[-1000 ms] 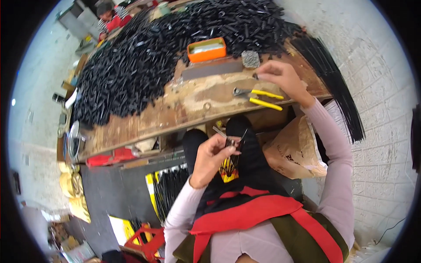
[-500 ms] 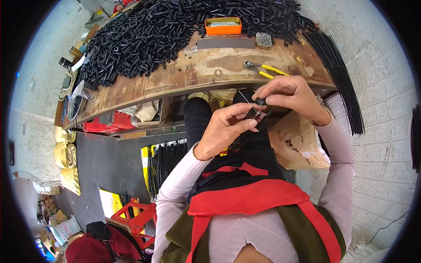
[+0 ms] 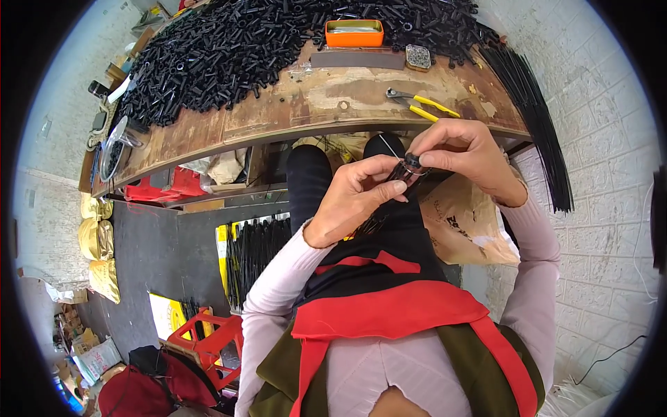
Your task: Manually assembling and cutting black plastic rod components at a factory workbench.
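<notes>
Above my lap, my left hand (image 3: 356, 199) is closed around a bundle of thin black rods (image 3: 372, 224) that hangs down toward my thighs. A thin shiny wire (image 3: 390, 147) sticks out past its fingers. My right hand (image 3: 464, 154) pinches a small round black fitting (image 3: 413, 160) between thumb and fingertips. The fitting sits at the top end of the bundle and seems to touch it. A loop of wire (image 3: 415, 172) shows just beneath the fitting. My fingers partly hide where rods and fitting meet.
Ahead stands a worn wooden table (image 3: 278, 115) heaped with black tubular parts (image 3: 222, 62). On it lie yellow-handled pliers (image 3: 420, 104), an orange tin (image 3: 354, 33), a grey bar (image 3: 357, 60) and a clear box (image 3: 417, 58). Long black rods (image 3: 531, 125) overhang its right end; a red stool (image 3: 208, 340) stands lower left.
My right hand has brought the black fitting down onto the top of the rod bundle. My left hand keeps its hold on the rods. The whole view has shifted slightly.
</notes>
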The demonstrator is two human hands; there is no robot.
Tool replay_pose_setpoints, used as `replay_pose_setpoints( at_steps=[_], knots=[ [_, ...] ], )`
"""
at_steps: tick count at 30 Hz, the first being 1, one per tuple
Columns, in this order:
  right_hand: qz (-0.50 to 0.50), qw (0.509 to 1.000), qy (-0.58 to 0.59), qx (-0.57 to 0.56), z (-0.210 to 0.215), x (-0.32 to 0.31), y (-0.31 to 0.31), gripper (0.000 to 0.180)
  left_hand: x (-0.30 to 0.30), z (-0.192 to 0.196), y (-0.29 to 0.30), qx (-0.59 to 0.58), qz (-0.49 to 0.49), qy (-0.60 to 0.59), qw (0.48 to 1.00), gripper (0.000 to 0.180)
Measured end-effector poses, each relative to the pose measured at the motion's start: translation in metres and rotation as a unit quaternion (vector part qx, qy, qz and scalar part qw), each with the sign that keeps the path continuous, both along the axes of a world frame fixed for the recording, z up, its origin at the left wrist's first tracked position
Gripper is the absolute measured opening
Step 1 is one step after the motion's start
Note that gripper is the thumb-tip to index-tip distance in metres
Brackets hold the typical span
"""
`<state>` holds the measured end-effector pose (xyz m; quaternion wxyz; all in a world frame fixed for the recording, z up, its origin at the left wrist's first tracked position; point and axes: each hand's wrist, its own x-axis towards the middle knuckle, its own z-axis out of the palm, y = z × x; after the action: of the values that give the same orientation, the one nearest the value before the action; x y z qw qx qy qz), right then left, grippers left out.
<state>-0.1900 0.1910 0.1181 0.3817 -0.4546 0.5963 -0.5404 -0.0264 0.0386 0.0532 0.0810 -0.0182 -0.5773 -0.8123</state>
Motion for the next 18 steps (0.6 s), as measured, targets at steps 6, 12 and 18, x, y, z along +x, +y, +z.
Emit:
replay_pose_setpoints(
  at_steps=[6, 12, 18],
  knots=[
    [0.023, 1.0, 0.012, -0.01, 0.002, -0.004, 0.002, 0.006, -0.002, 0.0, 0.003, 0.003, 0.007, 0.001, 1.0, 0.021],
    [0.05, 0.995, 0.074, -0.039, 0.004, -0.005, 0.0, 0.004, -0.002, -0.003, 0.004, -0.002, 0.013, 0.012, 1.0, 0.017],
    [0.019, 0.995, 0.081, -0.055, -0.002, 0.003, -0.005, 0.009, -0.001, 0.0, 0.014, 0.003, 0.1, -0.006, 0.995, 0.014]
  ],
)
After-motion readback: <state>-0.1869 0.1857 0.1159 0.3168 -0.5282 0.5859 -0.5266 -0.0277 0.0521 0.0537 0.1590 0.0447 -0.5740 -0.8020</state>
